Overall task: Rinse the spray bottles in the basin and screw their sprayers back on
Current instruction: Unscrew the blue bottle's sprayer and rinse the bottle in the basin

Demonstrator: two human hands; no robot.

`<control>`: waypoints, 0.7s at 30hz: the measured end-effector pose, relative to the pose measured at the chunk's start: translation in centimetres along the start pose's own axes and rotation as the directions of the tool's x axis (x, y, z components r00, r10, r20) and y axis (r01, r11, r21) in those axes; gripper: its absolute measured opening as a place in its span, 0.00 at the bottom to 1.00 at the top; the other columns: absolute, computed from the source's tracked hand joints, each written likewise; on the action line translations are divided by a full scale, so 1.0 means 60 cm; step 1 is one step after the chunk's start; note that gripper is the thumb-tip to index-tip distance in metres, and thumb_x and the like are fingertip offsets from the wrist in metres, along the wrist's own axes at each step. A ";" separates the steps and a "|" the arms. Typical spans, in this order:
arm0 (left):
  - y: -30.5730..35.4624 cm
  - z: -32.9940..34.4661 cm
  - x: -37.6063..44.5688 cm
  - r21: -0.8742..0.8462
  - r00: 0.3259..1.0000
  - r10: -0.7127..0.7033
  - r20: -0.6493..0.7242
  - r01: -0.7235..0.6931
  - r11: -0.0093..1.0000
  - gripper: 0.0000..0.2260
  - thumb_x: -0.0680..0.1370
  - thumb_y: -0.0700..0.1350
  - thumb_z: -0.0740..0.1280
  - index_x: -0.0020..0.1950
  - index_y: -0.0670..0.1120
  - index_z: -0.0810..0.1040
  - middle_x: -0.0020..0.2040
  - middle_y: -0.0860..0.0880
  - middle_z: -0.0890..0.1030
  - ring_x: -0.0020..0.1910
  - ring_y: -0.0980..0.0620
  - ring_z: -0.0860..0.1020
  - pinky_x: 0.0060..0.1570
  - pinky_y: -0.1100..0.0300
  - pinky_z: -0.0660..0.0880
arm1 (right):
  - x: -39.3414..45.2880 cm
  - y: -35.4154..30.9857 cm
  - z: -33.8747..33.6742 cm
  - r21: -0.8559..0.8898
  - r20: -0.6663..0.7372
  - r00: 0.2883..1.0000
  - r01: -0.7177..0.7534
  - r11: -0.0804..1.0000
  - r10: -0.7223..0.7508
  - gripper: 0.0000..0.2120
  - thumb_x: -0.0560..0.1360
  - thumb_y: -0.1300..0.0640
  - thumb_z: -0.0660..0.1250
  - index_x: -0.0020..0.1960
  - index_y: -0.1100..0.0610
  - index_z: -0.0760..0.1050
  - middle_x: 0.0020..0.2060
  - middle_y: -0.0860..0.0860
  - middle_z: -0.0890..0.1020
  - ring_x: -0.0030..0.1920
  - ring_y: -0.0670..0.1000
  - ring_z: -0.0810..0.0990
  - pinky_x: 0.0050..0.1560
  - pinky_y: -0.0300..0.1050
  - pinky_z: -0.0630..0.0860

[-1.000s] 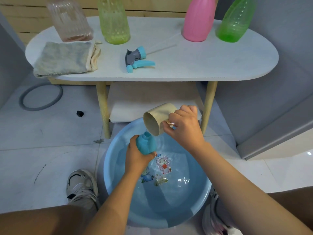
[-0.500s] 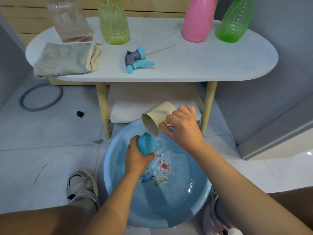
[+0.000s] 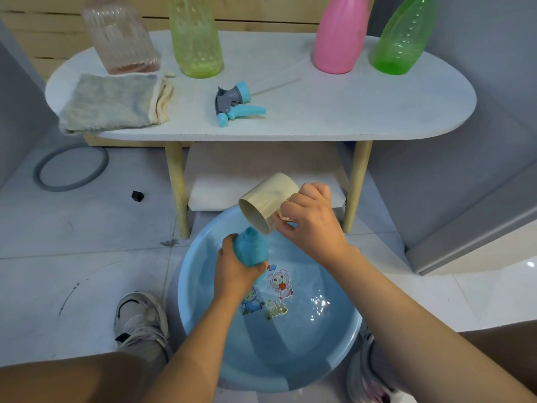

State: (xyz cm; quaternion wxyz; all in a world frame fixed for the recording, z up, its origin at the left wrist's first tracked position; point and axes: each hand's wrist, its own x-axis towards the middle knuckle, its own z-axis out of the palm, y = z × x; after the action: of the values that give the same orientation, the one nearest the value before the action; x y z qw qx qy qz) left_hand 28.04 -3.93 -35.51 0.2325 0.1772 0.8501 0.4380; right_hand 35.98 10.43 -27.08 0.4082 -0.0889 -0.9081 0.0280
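Observation:
My left hand [image 3: 234, 271] grips a small blue spray bottle [image 3: 250, 248] upright over the blue basin [image 3: 200, 324], its open neck pointing up. My right hand [image 3: 312, 222] holds a beige cup [image 3: 267, 206] by its handle, tipped with its mouth down against the bottle's neck. The basin holds water and has cartoon stickers on its bottom. A blue and grey sprayer [image 3: 234, 103] with its thin tube lies on the white table [image 3: 348, 112].
Four bottles stand at the table's back: clear pinkish [image 3: 120, 36], yellow-green [image 3: 196, 36], pink [image 3: 338, 36], green [image 3: 404, 36]. A folded grey cloth [image 3: 113, 103] lies on the table's left. A grey ring [image 3: 71, 167] and my shoes [image 3: 139, 318] are on the tiled floor.
The cup has tilted further and risen slightly over the bottle's neck. My left hand and the bottle have barely moved.

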 end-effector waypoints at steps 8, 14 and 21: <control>0.004 0.002 0.001 0.002 0.999 -0.024 -0.026 0.024 1.000 0.35 0.63 0.49 0.79 0.64 0.49 0.65 0.58 0.48 0.74 0.50 0.50 0.74 0.42 0.60 0.72 | 0.001 -0.002 -0.002 0.008 -0.002 1.000 0.026 1.000 -0.026 0.16 0.70 0.62 0.68 0.27 0.57 0.67 0.24 0.50 0.68 0.35 0.50 0.63 0.48 0.42 0.61; 0.009 0.005 0.000 -0.014 0.999 -0.022 -0.035 0.022 1.000 0.36 0.63 0.47 0.79 0.65 0.48 0.65 0.59 0.47 0.71 0.50 0.49 0.74 0.45 0.59 0.73 | 0.002 -0.007 -0.005 0.006 -0.014 1.000 -0.011 1.000 0.011 0.15 0.70 0.60 0.67 0.27 0.58 0.67 0.24 0.50 0.68 0.35 0.51 0.64 0.47 0.42 0.61; 0.009 0.003 -0.004 -0.070 0.997 -0.076 -0.010 0.076 0.995 0.40 0.64 0.43 0.78 0.72 0.51 0.62 0.63 0.46 0.65 0.56 0.46 0.72 0.49 0.59 0.70 | -0.012 0.011 -0.011 0.088 0.070 0.855 -0.519 0.850 0.515 0.18 0.67 0.55 0.67 0.27 0.52 0.58 0.22 0.45 0.64 0.28 0.52 0.64 0.39 0.43 0.60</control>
State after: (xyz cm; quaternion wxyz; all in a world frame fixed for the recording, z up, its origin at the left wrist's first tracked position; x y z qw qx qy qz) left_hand 28.39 -3.65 -35.11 0.2495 0.1337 0.8419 0.4595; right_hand 37.04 10.95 -27.25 0.3698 -0.3079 -0.8568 0.1855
